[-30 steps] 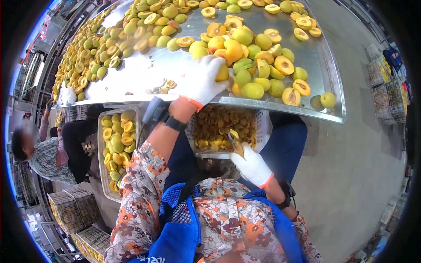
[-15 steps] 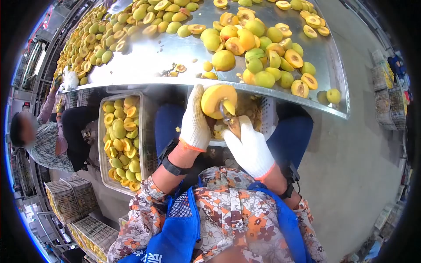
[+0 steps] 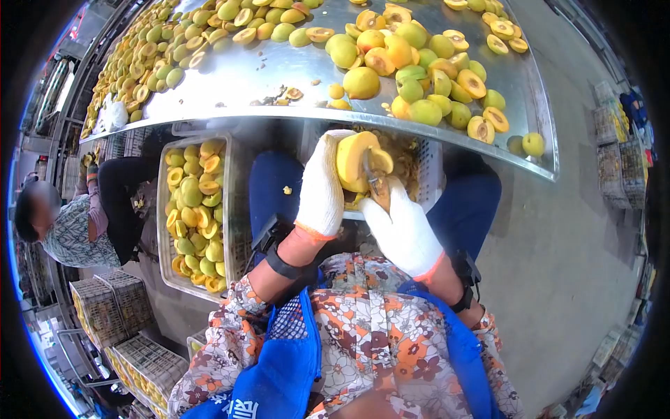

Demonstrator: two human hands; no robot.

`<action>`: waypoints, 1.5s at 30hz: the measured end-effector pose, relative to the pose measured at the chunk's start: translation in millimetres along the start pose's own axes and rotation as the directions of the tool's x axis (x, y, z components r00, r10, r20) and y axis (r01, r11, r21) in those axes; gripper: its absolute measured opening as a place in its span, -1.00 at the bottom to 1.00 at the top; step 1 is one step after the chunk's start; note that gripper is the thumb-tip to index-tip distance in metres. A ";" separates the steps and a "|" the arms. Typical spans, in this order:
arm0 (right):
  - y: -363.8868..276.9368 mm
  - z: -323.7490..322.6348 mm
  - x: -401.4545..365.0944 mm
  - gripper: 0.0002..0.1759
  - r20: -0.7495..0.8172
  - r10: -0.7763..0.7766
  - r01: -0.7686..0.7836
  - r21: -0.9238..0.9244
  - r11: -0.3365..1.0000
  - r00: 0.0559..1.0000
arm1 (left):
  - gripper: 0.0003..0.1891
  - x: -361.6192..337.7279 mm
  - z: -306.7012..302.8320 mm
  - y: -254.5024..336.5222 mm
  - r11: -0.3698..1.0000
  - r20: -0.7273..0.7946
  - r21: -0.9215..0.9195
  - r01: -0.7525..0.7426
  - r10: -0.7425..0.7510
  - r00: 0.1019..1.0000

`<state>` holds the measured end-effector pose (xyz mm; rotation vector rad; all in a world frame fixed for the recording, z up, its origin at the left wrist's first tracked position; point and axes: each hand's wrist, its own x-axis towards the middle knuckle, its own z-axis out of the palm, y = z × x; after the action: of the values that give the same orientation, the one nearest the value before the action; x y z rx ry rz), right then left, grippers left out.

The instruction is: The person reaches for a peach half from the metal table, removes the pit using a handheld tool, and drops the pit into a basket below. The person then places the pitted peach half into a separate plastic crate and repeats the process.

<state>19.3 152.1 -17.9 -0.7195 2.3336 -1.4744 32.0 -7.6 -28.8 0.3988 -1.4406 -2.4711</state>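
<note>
My left hand (image 3: 320, 183), in a white knit glove, is closed around a yellow peach half (image 3: 352, 165) above the crate between my knees. In my gloved right hand (image 3: 405, 232) is a pitting knife (image 3: 380, 195) with a brown handle and a curved metal blade. The blade is in the cut side of the fruit, and a piece of flesh bulges beside it. Beneath both hands, a white plastic crate (image 3: 430, 183) holds brownish-yellow scraps, partly hidden by the hands and the fruit.
Whole and halved peaches (image 3: 398, 59) lie piled on the metal table (image 3: 237, 84) ahead. A crate of peach halves (image 3: 167, 271) stands at my left. Farther left sits another person (image 3: 80, 230), near stacked crates (image 3: 112, 307). More crates (image 3: 621, 171) stand at far right.
Both hands have shifted slightly right with the peach half. The fruit has turned, and the knife blade now sits deeper against its cut face, with a larger piece of flesh raised.
</note>
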 end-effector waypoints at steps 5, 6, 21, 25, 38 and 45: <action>-3.1 -6.3 -2.9 -0.43 0.062 0.097 -0.105 0.125 0.987 0.993 | -0.54 2.5 -4.0 -0.5 0.952 0.103 0.273 -0.137 0.113 0.988; -3.8 -7.9 -3.8 -0.42 0.085 0.117 -0.127 0.124 0.984 0.989 | -0.54 6.5 -7.8 0.5 0.952 0.105 0.274 -0.137 0.112 0.988; -10.0 1.4 -4.4 -0.55 -0.074 0.015 -0.012 0.033 0.999 0.997 | -0.51 0.6 12.0 -7.9 0.969 -0.040 -0.243 0.043 -0.055 0.998; -8.6 4.0 -8.3 -0.55 -0.070 0.018 -0.014 0.053 0.998 0.997 | -0.51 -1.1 9.3 -10.6 0.979 -0.010 -0.203 -0.021 0.019 1.000; 0.2 -1.9 -14.2 -0.47 -0.020 -0.123 0.122 -0.049 0.991 0.992 | -0.65 -4.6 6.5 2.6 0.891 0.187 0.367 -0.267 0.211 0.960; 4.0 -16.0 -18.1 -0.49 0.188 0.080 -0.099 0.095 0.991 0.979 | -0.55 13.1 -11.2 -0.4 0.984 0.213 0.177 -0.006 -0.032 0.977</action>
<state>25.5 175.6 -15.0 -0.6826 2.1077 -1.4148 23.8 -21.0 -35.8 0.1772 -1.7552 -2.4676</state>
